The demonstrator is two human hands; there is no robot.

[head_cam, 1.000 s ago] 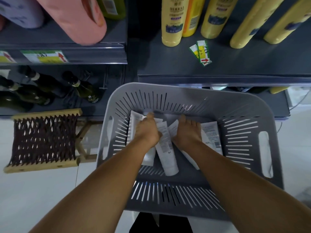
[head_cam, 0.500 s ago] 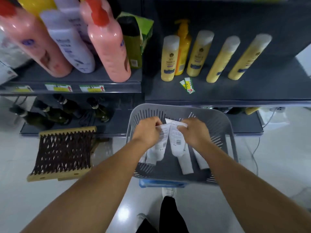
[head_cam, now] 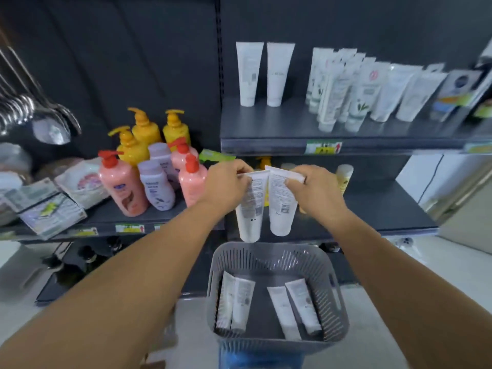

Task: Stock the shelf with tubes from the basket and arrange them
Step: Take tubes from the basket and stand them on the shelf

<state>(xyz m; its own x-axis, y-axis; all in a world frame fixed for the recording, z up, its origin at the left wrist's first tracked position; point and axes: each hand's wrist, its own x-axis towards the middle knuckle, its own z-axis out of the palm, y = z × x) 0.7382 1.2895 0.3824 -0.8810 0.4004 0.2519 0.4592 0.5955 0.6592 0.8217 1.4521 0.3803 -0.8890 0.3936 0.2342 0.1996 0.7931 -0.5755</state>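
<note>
Two white plastic tubes hang above the grey slatted basket [head_cam: 277, 253]: left hand [head_cam: 226, 186] pinches one [head_cam: 250, 209], right hand [head_cam: 315, 191] the other [head_cam: 282, 206], by crimped ends. Light, squashy, probably slick; that flat crimp looks safest.

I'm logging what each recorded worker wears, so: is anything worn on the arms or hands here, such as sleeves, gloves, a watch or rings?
Nothing worn shows. Both forearms are bare for their whole visible length, with no sleeve edge in frame. The left hand and right hand carry no gloves, and no watch, band or ring is visible, though motion blur could hide something small.
</note>
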